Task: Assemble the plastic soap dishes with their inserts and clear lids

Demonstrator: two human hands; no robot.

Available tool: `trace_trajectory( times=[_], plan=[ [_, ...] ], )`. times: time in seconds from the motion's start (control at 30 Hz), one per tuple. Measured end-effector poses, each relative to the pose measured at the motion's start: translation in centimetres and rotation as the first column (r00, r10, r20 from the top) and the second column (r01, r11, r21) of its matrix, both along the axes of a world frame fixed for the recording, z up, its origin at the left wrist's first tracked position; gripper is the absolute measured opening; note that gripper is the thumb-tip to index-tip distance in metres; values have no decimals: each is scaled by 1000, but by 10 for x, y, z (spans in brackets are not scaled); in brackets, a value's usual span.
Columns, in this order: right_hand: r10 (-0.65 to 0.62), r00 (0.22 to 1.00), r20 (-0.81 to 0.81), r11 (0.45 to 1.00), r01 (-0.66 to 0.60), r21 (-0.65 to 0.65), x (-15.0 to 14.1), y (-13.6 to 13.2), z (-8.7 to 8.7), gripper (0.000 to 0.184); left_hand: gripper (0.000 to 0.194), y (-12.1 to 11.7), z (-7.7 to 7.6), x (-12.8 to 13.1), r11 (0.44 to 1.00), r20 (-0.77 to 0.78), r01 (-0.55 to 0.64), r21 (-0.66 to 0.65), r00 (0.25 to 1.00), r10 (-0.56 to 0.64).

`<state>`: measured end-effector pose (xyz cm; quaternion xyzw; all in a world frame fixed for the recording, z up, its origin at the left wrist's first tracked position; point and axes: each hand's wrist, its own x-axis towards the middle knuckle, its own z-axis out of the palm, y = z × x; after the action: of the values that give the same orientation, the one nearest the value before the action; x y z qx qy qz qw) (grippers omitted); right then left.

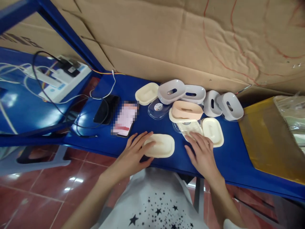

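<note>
A cream oval tray [164, 145] lies near the blue table's front edge. My left hand [137, 152] rests at its left end with fingers stretched out, the index finger over the tray and the thumb by its front rim. My right hand [201, 152] is open, its fingertips touching or just above another cream tray [189, 126]. That tray overlaps a clear plastic lid and is partly hidden by the fingers. Close by on the right is a third cream tray [213, 132]. Behind them, a peach oval box with a slot [187, 110] sits on a cream piece.
Several grey slotted boxes [171, 91] stand along the cardboard wall [152, 41]. Left of them are a cream tray [147, 93] and a clear lid [158, 109]. Two phones, one lit [125, 119], one dark [106, 109], lie left. A carton [267, 136] stands right; a power strip [66, 84] and cables, far left.
</note>
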<state>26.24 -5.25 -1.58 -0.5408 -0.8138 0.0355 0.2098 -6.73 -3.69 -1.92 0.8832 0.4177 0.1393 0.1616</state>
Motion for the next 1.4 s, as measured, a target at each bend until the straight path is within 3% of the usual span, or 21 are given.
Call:
trace_trajectory(
  times=[0.2,0.33,0.57,0.77,1.03,1.4],
  plan=[
    [-152,988,-40,988,150,-46,17,-37,-10,17,47,1,-10,17,997,61,76,-20,995,-75],
    [-195,981,-8,981,195,-25,15,-45,-12,25,52,10,-10,20,993,60,106,-45,993,-104],
    [-113,987,-113,994,112,-16,32,-63,-7,18,54,6,-4,6,997,80,44,-63,996,-39],
    [-105,972,-212,994,94,-64,25,-87,12,18,63,-2,-13,15,996,108,40,-86,994,-31],
    [-62,979,-195,998,57,-29,-7,-73,1,19,77,-1,-14,24,995,132,80,-59,989,-72],
    [65,986,-153,997,-71,-35,-22,-62,-6,28,58,-10,-12,9,998,159,69,9,985,-70]
  ],
)
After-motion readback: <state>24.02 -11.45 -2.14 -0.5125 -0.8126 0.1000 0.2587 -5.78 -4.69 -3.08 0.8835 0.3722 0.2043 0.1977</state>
